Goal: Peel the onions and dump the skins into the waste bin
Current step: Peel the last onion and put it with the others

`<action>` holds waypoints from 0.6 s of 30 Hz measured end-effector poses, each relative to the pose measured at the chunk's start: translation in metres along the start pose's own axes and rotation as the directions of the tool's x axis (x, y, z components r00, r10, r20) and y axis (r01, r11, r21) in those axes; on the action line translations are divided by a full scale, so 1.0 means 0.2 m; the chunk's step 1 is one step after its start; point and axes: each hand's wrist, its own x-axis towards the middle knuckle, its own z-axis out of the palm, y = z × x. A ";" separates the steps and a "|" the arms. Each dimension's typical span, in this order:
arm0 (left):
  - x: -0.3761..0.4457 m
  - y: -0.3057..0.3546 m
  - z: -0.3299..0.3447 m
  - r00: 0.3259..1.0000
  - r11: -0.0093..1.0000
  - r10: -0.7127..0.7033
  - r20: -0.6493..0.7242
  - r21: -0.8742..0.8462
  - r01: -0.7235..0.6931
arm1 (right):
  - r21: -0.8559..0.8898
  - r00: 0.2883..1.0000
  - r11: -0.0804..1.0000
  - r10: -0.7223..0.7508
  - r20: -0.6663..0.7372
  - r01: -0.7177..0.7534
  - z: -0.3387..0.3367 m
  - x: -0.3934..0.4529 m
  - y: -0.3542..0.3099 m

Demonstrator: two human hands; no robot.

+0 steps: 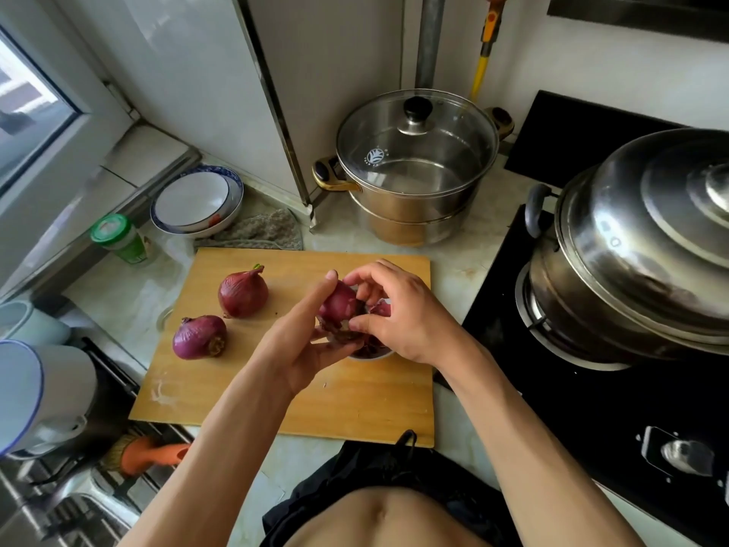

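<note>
Peeling step, first bulb: our left hand [294, 343] cradles the onion [339, 305] above the cutting board [236, 392] while right hand [398, 313] pinches its skin; next, strip it into the bowl [371, 355] beneath, two onions [242, 296] pending.

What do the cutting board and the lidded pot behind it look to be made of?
The cutting board: apparently wood or bamboo, matte light tan, with faint grain and a pale scuff; which of the two is unclear. The pot: polished metal, likely stainless steel, judging by its mirror-like reflections. Its lid looks like clear glass with a metal rim, since the inside shows through; the black knob is probably plastic.
</note>
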 end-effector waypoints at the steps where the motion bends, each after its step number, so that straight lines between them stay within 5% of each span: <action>1: 0.00 0.00 0.00 1.000 1.000 0.002 -0.001 0.004 -0.002 | -0.004 1.000 1.000 -0.001 0.003 0.001 0.00 0.00 0.00; 9: 0.00 0.01 0.01 1.000 1.000 -0.003 -0.016 -0.020 0.003 | 0.013 1.000 1.000 -0.004 0.022 0.004 0.00 0.01 0.00; 18: 0.01 0.03 -0.01 0.999 0.992 -0.049 -0.008 -0.117 0.048 | 0.010 0.986 0.994 -0.110 -0.122 0.112 0.01 0.01 0.02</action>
